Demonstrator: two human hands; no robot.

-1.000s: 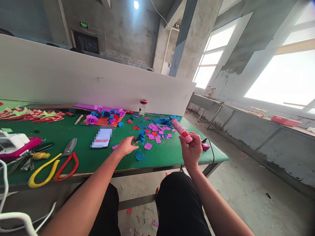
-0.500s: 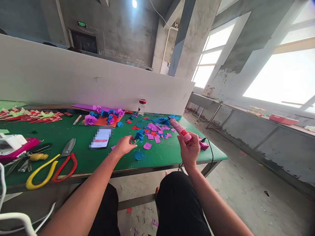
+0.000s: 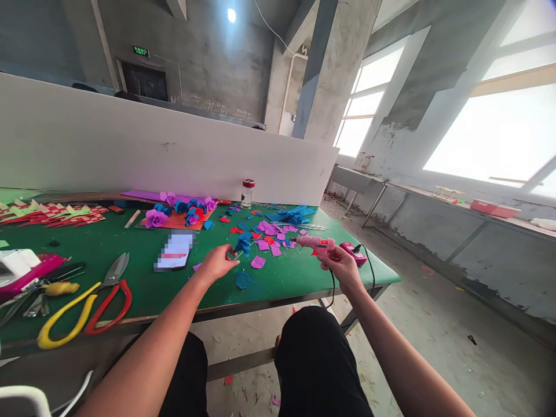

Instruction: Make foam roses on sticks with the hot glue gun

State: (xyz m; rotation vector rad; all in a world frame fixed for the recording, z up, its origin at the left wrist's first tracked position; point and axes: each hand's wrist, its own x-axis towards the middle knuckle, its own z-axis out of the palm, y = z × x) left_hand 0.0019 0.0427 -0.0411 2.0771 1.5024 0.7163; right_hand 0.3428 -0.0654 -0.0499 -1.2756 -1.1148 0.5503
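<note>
My left hand [image 3: 217, 263] pinches a thin wire stem with a small blue paper flower [image 3: 244, 243] at its tip, just above the green table [image 3: 143, 278]. My right hand [image 3: 343, 266] is closed round a pink glue gun [image 3: 313, 243], lowered flat near the table's right end with its nozzle pointing left toward the flower. A black cord runs from the gun down past the table edge. Loose pink, blue and red paper petals [image 3: 271, 234] lie scattered between and behind both hands. A blue petal [image 3: 243, 280] lies close under my left hand.
A phone [image 3: 174, 252] lies left of my left hand. Large yellow- and red-handled shears [image 3: 84, 307], pliers and a pink-white device [image 3: 26, 266] sit at the left. Finished paper roses [image 3: 182, 209], a small red-capped jar [image 3: 247, 193] and a white partition board [image 3: 130, 145] stand behind.
My right hand has lowered the glue gun from a raised, tilted pose to lying almost level near the table. My left hand has stayed in place with the flower stem.
</note>
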